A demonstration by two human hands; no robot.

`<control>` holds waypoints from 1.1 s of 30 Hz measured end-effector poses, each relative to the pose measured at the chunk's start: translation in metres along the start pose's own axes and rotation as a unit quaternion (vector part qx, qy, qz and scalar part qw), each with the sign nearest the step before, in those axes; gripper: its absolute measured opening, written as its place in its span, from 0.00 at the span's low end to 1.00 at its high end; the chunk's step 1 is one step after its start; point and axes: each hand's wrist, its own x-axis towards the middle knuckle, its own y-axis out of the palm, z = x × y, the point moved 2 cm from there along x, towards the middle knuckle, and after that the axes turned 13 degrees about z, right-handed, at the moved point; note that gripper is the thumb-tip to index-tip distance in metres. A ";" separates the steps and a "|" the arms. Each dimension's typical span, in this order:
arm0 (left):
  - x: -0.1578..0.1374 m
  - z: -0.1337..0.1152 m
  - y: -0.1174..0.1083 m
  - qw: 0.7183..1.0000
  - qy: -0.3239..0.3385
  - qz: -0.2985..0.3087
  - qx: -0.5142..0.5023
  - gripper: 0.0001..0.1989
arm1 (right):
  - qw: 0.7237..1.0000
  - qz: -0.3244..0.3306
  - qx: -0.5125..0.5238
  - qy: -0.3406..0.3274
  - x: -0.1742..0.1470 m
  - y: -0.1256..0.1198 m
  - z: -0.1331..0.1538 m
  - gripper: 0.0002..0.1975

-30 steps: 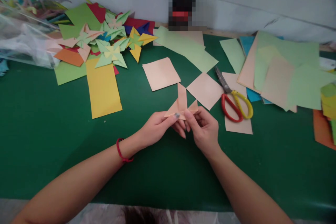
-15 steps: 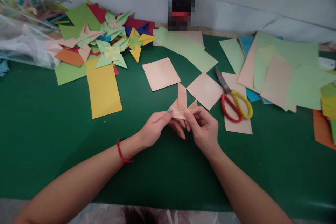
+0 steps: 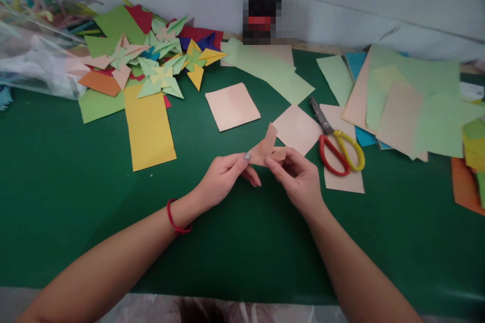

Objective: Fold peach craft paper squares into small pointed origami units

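A folded piece of peach paper (image 3: pixel 263 150) is held above the green table between both hands. My left hand (image 3: pixel 224 174) pinches its left end, thumb on top and fingers beneath. At the other end, my right hand (image 3: pixel 301 176) grips the paper between thumb and curled fingers. One flap of the paper sticks up and leans to the right. Just beyond the hands lie a small stack of peach squares (image 3: pixel 232 107) and a single-looking peach square (image 3: pixel 297 129). Scissors (image 3: pixel 335 141) with one red and one yellow handle rest to the right on a peach sheet (image 3: pixel 344 181).
Folded paper stars (image 3: pixel 162 76) and coloured sheets are heaped at the back left, beside a clear plastic bag (image 3: pixel 41 60). A yellow sheet (image 3: pixel 150 128) lies in front of them. Large green sheets (image 3: pixel 435 111) overlap at the right. The green table (image 3: pixel 242 257) meets a pale wall.
The upright flap of the folded paper has tilted to the right. My right hand has shifted slightly right, and its fingers have drawn back from under the paper's middle.
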 end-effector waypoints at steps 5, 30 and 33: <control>0.000 0.000 0.000 1.000 0.015 -0.004 -0.009 0.17 | 0.999 0.016 0.007 -0.031 0.000 -0.006 -0.001 0.05; 0.001 0.007 -0.008 0.990 -0.047 -0.115 0.061 0.12 | 0.969 0.100 -0.184 -0.131 0.003 -0.009 0.004 0.12; 0.001 0.005 -0.007 0.991 -0.051 -0.110 0.064 0.12 | 0.965 0.108 -0.199 -0.134 0.003 -0.008 0.003 0.12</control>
